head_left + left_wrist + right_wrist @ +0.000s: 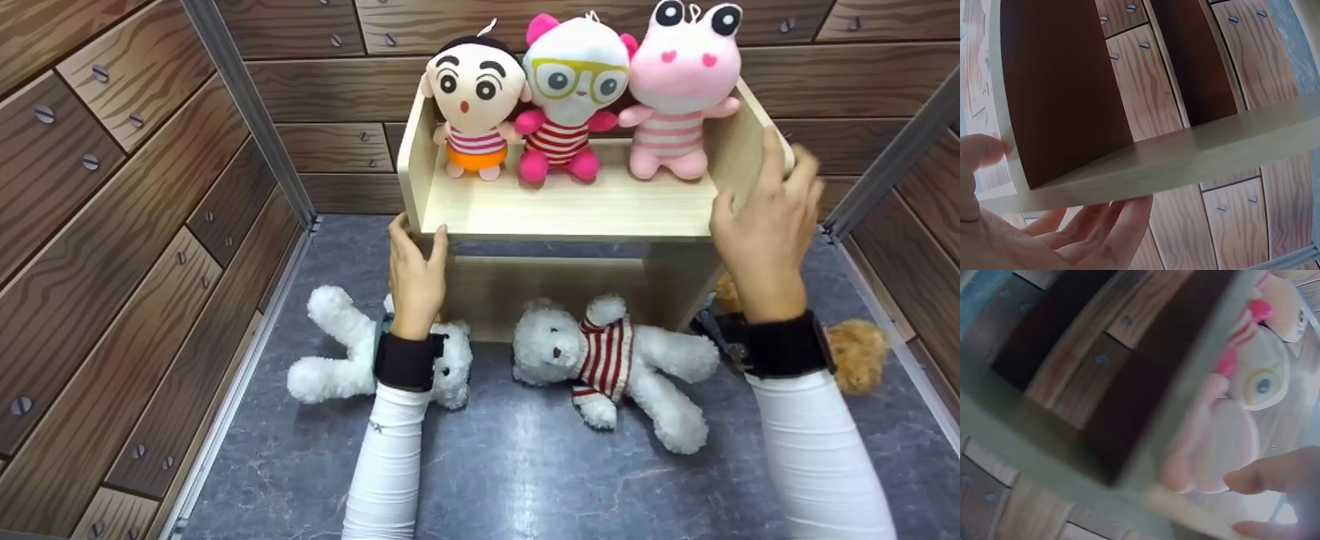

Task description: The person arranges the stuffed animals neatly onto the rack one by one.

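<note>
A small pale wooden shelf (570,210) stands on the floor with three plush toys seated on its upper board: a black-haired boy doll (476,105), a panda in yellow glasses (576,90) and a pink frog (686,82). My left hand (417,281) grips the front left corner of that board; in the left wrist view its thumb and fingers (1126,228) lie on different sides of the wood. At the right side panel, my right hand (776,225) holds the upper edge, thumb inward and fingers outside. The right wrist view is blurred.
On the floor in front lies a white teddy bear in a striped shirt (609,360). Another white bear (337,367) lies under my left wrist, and a brown plush toy (859,356) is partly hidden by my right arm. Wood-patterned walls (135,262) enclose the floor.
</note>
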`<state>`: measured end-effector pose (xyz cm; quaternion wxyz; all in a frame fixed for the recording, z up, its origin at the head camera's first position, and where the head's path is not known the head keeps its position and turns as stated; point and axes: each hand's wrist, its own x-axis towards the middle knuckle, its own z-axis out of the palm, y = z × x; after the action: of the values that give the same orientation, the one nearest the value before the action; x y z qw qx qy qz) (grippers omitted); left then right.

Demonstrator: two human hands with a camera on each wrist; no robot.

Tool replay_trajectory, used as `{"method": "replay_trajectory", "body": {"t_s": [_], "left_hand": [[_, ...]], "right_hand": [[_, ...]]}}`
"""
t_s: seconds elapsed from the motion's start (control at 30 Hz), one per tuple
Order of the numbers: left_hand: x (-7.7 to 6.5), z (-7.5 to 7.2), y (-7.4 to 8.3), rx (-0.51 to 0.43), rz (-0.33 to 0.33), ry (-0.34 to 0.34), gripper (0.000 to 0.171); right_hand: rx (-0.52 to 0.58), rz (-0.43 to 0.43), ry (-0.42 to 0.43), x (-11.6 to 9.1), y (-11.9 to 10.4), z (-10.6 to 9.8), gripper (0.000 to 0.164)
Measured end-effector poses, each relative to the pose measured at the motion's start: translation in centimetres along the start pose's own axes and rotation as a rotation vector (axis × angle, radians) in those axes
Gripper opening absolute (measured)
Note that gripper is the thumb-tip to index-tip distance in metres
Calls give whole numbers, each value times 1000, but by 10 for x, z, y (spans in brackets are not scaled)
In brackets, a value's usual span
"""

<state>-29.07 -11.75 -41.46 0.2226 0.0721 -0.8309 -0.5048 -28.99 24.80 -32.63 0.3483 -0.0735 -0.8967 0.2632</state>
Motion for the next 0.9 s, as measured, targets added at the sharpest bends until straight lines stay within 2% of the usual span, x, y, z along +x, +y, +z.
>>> {"method": "replay_trajectory", "body": {"t_s": [0.1,0.23,0.3,0.4,0.47,0.57,0.63,0.7,0.8,0.9], "left_hand": [[-1,-3,-5,-29,0,-25,67],[-5,-10,-18,-21,47,-34,60],[-9,-17,-28,40,90,-15,49],[-16,-30,-48,202,118,3,35],[-21,-41,-62,330,89,-38,36],[-26,-54,-83,502,21,-153,47],[-27,-59,-97,581,-14,-232,56],[-29,-61,-109,629,-23,-268,61],[-30,-60,-123,656,-58,-259,67],[-32,-59,-131,654,-110,-175,67]], "right_hand": [[11,8,-38,-5,12,7,79],[80,-71,23,-10,24,15,80],[114,-96,42,-12,28,18,79],[159,-113,50,-13,31,22,76],[177,-116,53,-14,32,22,75],[193,-127,56,-13,33,21,74],[194,-126,59,-13,33,20,74],[193,-119,60,-13,33,19,74],[191,-112,61,-13,33,20,74],[192,-111,56,-13,33,21,73]]}}
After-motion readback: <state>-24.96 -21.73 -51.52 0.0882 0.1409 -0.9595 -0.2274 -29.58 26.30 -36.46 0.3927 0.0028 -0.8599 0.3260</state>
